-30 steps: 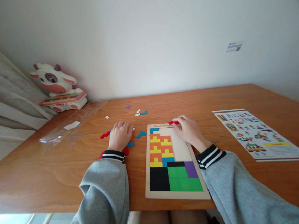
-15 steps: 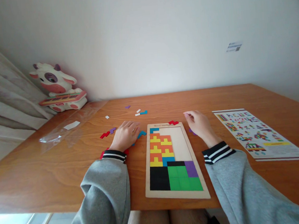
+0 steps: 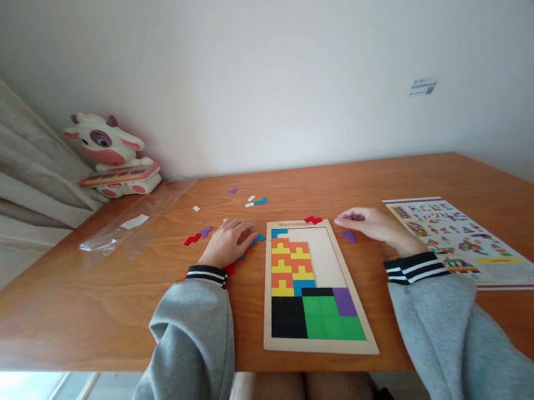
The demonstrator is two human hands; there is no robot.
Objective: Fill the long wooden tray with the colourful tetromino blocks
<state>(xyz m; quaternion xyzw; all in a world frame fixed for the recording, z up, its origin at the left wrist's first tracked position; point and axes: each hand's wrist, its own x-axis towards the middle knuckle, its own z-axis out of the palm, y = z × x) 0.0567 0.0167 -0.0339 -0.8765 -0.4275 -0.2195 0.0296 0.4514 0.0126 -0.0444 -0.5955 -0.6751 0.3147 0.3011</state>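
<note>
My left hand point(image 3: 228, 241) rests palm down on the table left of the puzzle board, its fingers loosely spread. A blue puzzle piece point(image 3: 258, 239) lies at its fingertips, and red pieces show partly beneath the wrist. My right hand point(image 3: 371, 224) hovers beyond the board's upper right corner, thumb and fingertips together, with no piece visible in them. Just below it lies a purple piece point(image 3: 349, 236). The wooden board point(image 3: 322, 345) holds black, green, purple, blue, orange and yellow pieces; its upper right area is bare. A red piece point(image 3: 313, 220) lies across its top rim.
Red point(image 3: 192, 239) and purple point(image 3: 206, 232) pieces lie beyond my left hand. White pieces point(image 3: 249, 205) and a blue one point(image 3: 261, 201) are farther back. A printed sheet point(image 3: 498, 268) lies at right; a clear plastic bag point(image 3: 108, 240) and cow toy keyboard point(image 3: 115, 156) stand left.
My right hand has shifted right and turned its fingers leftward, uncovering the purple piece. My left hand stays in nearly the same place. The whole view has shifted slightly.
</note>
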